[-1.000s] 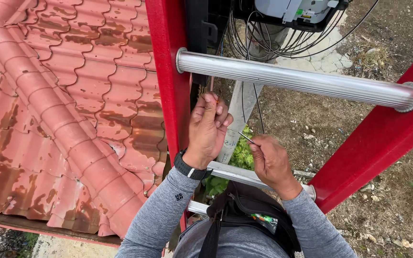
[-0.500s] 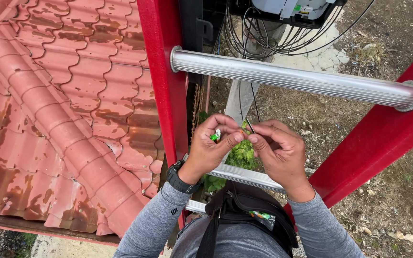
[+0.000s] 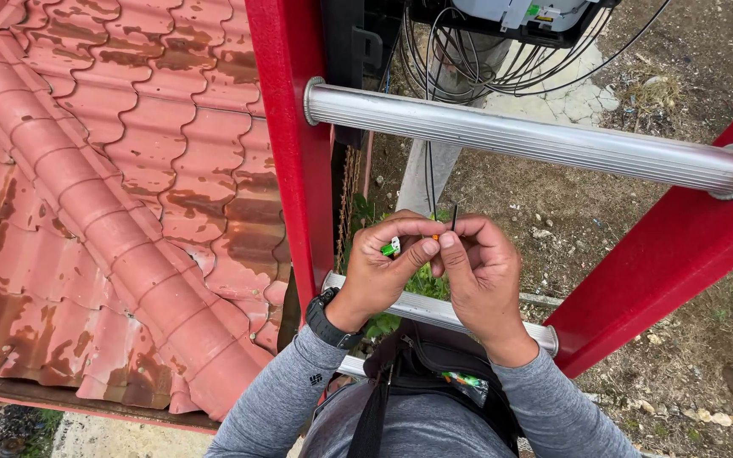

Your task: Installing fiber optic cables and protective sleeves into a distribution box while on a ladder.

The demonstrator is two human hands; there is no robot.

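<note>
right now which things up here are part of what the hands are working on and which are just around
In hand:
- left hand pinching a small green connector
- right hand holding a thin black cable

Just around:
- red ladder rail with silver rung
- red roof tiles
- black bag
- coiled cables on the pole box

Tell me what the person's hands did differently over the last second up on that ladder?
The left hand came down from beside the red ladder rail and met the right hand, which rose a little. Both now pinch a thin black cable with a small green connector at chest height; earlier they were apart. The aluminium rung, tiled roof and black pouch stayed put.
</note>
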